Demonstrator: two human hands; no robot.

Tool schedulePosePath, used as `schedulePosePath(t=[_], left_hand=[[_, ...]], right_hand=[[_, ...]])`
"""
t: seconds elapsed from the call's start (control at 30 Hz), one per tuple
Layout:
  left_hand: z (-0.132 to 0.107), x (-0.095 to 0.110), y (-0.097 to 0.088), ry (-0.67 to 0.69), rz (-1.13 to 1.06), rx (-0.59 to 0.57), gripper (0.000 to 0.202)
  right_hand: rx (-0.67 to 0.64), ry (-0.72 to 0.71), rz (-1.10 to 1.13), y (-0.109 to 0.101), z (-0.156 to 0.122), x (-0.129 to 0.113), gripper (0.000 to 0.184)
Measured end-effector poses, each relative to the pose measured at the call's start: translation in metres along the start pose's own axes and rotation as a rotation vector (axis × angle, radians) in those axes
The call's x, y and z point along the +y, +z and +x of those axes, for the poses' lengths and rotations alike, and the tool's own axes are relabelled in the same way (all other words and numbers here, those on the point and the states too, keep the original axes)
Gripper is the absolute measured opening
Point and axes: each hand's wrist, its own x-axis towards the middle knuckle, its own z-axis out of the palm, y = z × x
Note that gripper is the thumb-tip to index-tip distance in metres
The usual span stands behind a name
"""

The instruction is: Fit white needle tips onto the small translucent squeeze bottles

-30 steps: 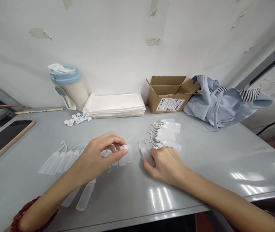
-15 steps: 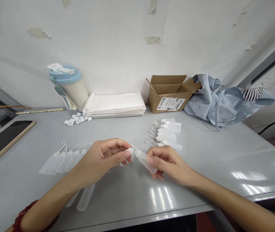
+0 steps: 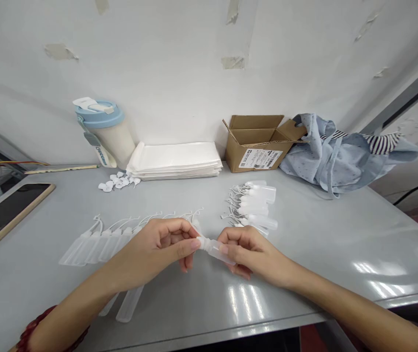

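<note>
— From my end the table (image 3: 297, 234) is smooth and glossy, throwing back streaks of light. Metal or plastic?
— I can't tell. The bottle (image 3: 214, 249) I can: smooth, translucent plastic with a soft sheen.
— And its cap (image 3: 200, 242)?
— Plastic too, I'd say, but more opaque.
— I read the box (image 3: 234, 154) as matt cardboard, its label (image 3: 260, 159) as smooth paper.
— Agreed. The cloth (image 3: 315, 164) looks soft, matt and creased.
— The wall (image 3: 179, 88)?
— Matt and smooth to my eye, apart from wrinkled tape (image 3: 60, 51).
— I also get a glossy, glass-like phone screen (image 3: 12, 208).
</note>
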Motion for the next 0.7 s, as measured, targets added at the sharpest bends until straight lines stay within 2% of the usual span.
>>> schedulePosePath(t=[0.13,0.33,0.53,0.6,0.7], left_hand=[[0.002,-0.002,0.000,0.007,0.011,0.000,0.020],[0.001,-0.005,0.001,0.058,0.076,0.104,0.016],[0.000,-0.006,0.004,0.183,0.264,0.186,0.021],[-0.001,-0.005,0.005,0.172,0.277,0.186,0.021],[0.000,-0.006,0.006,0.141,0.256,0.185,0.023]], right_hand=[[0.033,-0.022,-0.070,-0.001,0.000,-0.002,0.029],[0.026,-0.045,-0.111,0.002,0.000,0.003,0.032],[-0.022,0.059,0.053,0.005,0.001,0.006,0.039],[-0.027,0.066,0.078,0.005,0.001,0.007,0.040],[0.019,0.006,-0.049,0.006,0.002,0.009,0.039]])
